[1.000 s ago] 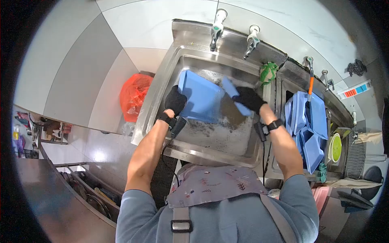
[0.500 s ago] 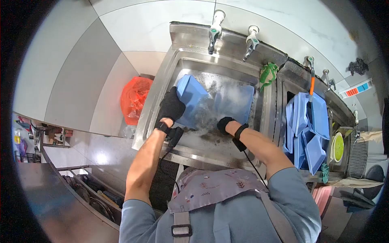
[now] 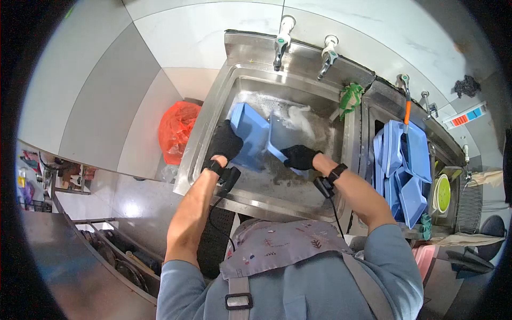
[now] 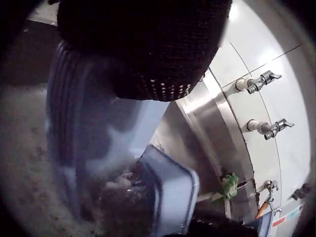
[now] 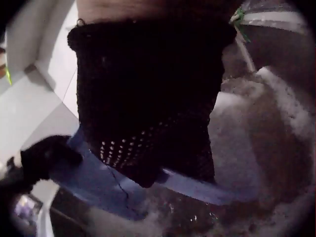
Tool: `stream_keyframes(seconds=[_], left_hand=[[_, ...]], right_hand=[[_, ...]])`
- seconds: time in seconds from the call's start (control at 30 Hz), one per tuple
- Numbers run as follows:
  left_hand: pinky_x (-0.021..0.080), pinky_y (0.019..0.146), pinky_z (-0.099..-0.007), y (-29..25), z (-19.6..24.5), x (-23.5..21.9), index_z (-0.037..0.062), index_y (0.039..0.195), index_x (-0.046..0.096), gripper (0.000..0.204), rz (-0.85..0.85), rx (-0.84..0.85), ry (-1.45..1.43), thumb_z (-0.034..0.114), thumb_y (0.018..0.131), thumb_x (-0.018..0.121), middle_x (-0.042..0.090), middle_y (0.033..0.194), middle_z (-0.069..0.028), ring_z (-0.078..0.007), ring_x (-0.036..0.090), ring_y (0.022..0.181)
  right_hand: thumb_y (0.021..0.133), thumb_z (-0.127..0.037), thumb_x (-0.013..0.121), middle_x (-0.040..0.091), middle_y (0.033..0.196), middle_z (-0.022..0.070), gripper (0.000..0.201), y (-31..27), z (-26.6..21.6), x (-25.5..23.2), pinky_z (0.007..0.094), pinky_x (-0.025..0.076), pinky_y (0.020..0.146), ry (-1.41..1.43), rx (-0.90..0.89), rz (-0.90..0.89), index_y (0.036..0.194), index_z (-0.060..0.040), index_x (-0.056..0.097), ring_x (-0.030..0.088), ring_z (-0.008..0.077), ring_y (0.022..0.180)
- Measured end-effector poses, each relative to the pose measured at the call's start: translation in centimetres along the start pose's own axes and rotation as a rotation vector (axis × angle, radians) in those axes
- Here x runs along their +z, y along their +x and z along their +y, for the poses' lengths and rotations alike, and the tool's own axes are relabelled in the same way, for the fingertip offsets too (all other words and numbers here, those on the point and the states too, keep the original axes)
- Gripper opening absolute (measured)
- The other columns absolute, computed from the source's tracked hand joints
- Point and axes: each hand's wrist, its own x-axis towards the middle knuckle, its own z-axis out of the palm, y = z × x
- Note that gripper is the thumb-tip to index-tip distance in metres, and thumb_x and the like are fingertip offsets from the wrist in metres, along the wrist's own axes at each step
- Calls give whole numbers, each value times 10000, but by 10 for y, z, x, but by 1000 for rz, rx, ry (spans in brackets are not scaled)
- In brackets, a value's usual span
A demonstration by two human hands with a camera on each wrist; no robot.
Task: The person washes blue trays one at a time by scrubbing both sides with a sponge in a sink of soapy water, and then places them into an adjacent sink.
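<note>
My left hand [image 3: 226, 141], in a black knitted glove, grips the left edge of a stack of blue plastic trays [image 3: 249, 124], tilted in the sink [image 3: 256, 200]. The left wrist view shows several nested rims [image 4: 61, 118] in that stack. Another blue tray [image 4: 177, 192] stands tilted just right of the stack, its edge close to it. My right hand [image 3: 301, 158], gloved the same way, holds this tray by its near edge. Sudsy water [image 3: 298, 118] lies around both, and part of the right tray is under it.
Two taps [image 3: 282, 45] rise behind the sink. A green cloth or packet [image 3: 351, 98] lies at its right rim. The neighbouring sink holds more blue trays [image 3: 413, 152] and a green-and-white bowl [image 3: 441, 193]. A red plastic bag [image 3: 178, 130] sits left of the sink.
The right hand moved from the right of the sink toward the front, then slightly back, and its tray now stands tilted beside the stack. The left hand stays on the stack; foam has shifted toward the back.
</note>
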Motion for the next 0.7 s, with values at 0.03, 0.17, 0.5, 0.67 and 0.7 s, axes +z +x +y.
stream_keyframes(seconds=[0.03,0.17,0.5,0.67,0.7], left_hand=[[484,856,-501,2,-2,3,10,1106,524,403,-29,24,-4,177,749,608,610,1059,-279,-447,599,988],[491,851,-495,1,8,5,15,1085,534,393,-35,29,78,172,733,611,620,1027,-282,-440,611,970],[499,845,-495,-7,19,-2,-1,1077,530,403,-45,-13,114,195,732,595,622,1021,-284,-434,624,948],[504,827,-495,-6,32,2,3,1116,505,461,-39,35,133,215,720,608,619,1010,-277,-440,620,937],[504,827,-495,-2,31,5,3,1116,505,461,-41,51,136,215,720,608,619,1010,-277,-440,620,937]], right_hand=[[842,-252,567,638,1087,233,422,-9,-6,-15,436,484,849,71,13,38,1185,-7,583,616,396,985],[827,-220,685,660,998,106,464,-38,19,-45,318,522,704,708,151,173,1223,-9,565,620,149,825],[814,-264,736,638,1057,78,515,-113,48,-37,340,538,766,1326,107,642,1221,-11,549,625,189,917],[935,-234,580,617,1104,108,433,-135,33,-25,357,535,809,1147,134,697,1274,17,483,620,197,965],[935,-234,580,617,1104,108,433,-139,33,-23,357,535,809,1148,136,714,1274,17,483,620,197,965]])
